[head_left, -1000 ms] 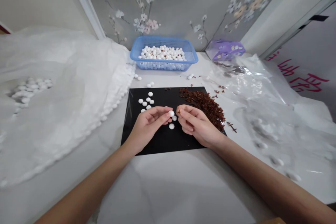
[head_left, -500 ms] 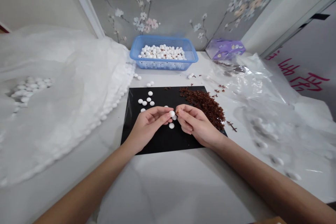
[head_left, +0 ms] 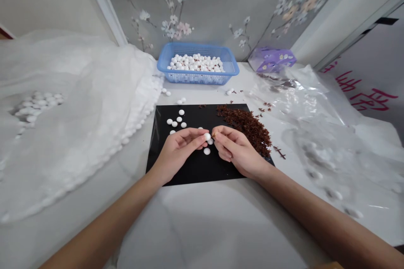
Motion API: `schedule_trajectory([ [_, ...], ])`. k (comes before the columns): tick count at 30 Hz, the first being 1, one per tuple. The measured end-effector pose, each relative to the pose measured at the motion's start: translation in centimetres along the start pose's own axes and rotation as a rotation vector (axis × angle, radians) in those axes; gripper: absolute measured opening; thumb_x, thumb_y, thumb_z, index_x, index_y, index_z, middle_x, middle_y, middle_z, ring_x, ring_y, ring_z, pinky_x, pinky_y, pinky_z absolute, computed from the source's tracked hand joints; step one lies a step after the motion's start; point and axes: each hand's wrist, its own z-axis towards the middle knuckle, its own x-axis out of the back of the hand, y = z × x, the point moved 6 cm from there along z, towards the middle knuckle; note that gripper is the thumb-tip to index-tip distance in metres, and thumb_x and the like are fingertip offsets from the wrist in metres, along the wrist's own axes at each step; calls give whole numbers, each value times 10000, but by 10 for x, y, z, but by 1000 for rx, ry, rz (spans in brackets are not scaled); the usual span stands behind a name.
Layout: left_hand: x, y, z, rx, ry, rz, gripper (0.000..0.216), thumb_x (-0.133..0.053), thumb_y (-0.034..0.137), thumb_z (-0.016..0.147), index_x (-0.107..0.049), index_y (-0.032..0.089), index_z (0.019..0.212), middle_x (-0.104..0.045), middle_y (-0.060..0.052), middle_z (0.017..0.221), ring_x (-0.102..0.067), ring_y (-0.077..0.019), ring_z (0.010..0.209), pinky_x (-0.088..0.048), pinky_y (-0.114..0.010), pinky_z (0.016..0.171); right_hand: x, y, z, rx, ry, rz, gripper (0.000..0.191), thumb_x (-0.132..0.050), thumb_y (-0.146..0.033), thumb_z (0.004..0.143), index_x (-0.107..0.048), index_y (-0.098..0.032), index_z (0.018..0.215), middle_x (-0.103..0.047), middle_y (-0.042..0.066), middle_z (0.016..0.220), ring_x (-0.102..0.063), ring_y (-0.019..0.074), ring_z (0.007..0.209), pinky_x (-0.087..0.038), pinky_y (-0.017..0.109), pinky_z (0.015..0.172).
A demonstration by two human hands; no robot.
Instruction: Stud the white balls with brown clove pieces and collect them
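Between thumb and fingertips, my left hand (head_left: 176, 151) pinches a small white ball (head_left: 207, 136). Close beside it, my right hand (head_left: 235, 147) is closed on a tiny brown star-shaped piece (head_left: 214, 135), mostly covered by the fingertips. Both hands are over a black mat (head_left: 189, 176). Other white balls (head_left: 206, 151) lie on the mat under the hands and toward its back left. A heap of reddish-brown star-shaped pieces (head_left: 249, 128) covers the mat's right side.
A blue basket (head_left: 198, 79) holding many white balls stands at the back. Left is a large translucent white bag (head_left: 78, 92) of balls. Clear plastic bags (head_left: 315, 101) lie on the right, near a purple packet (head_left: 273, 59). Stray balls and brown pieces dot the white table (head_left: 208, 222).
Both hands keep nearly the same pose, with the white ball and the brown piece still pinched close together. The whole view has shifted very slightly.
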Motion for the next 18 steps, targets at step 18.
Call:
schedule_trajectory([
  [18, 0, -1, -1, -1, 13, -29, 182, -688, 301, 734, -707, 213, 891, -674, 3, 765, -614, -106, 743, -481, -217, 726, 2, 3, -1, 56, 121, -100, 255, -602, -416, 802, -496, -186, 769, -318, -96, 513, -201, 35, 411, -143, 200, 385],
])
